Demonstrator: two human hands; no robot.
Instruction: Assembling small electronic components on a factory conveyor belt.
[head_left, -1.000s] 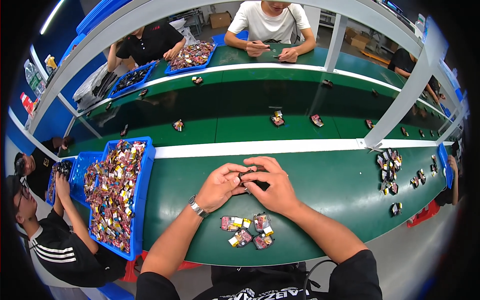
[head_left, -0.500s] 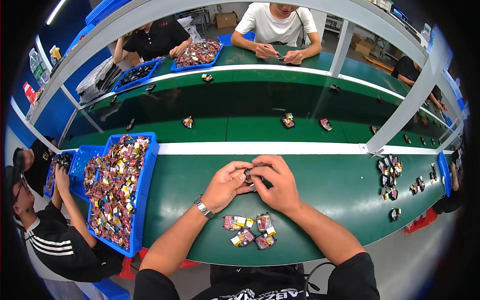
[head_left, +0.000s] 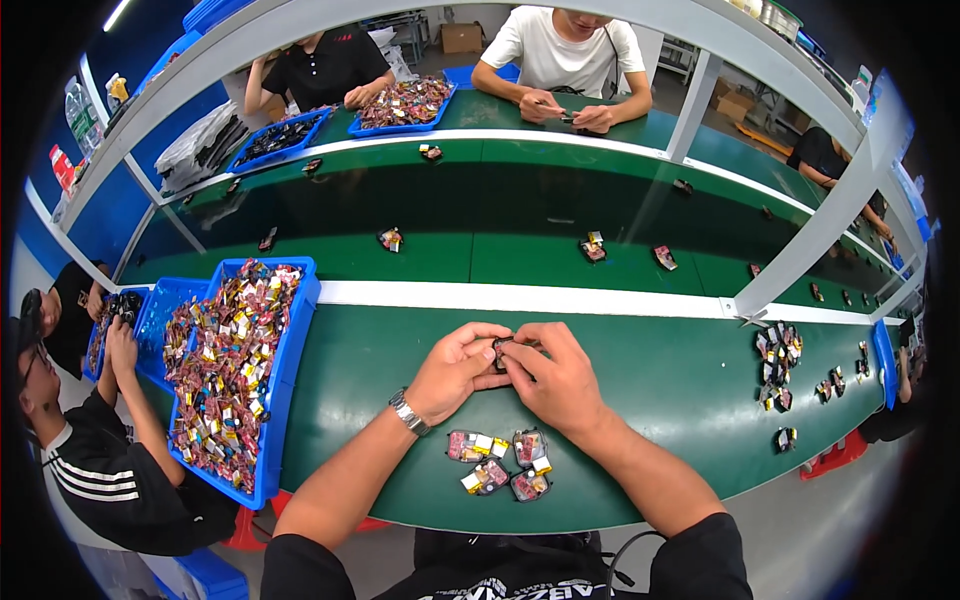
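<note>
A small black part point(head_left: 502, 348), mostly covered by fingers, is held above the green bench in front of me. My left hand point(head_left: 460, 372), with a metal watch on its wrist, grips it from the left with thumb and fingers. The fingers of my right hand point(head_left: 556, 378) are bent and pinch it from the other side. Closer to me lie several small electronic modules point(head_left: 478, 446) in a tight group, with clear-looking covers, dark rims, reddish insides and white and yellow pieces.
A blue tray point(head_left: 285, 400) heaped with reddish parts stands at the left. Beyond a white rail point(head_left: 520, 297), a green conveyor belt point(head_left: 350, 262) carries scattered modules. More modules point(head_left: 777, 365) lie at the right. Grey posts point(head_left: 810, 250) rise from the rail. People sit opposite and at the left.
The belt's modules and seam have shifted to the right. My right hand's fingers have changed their bend slightly around the black part. The modules near me lie as before.
</note>
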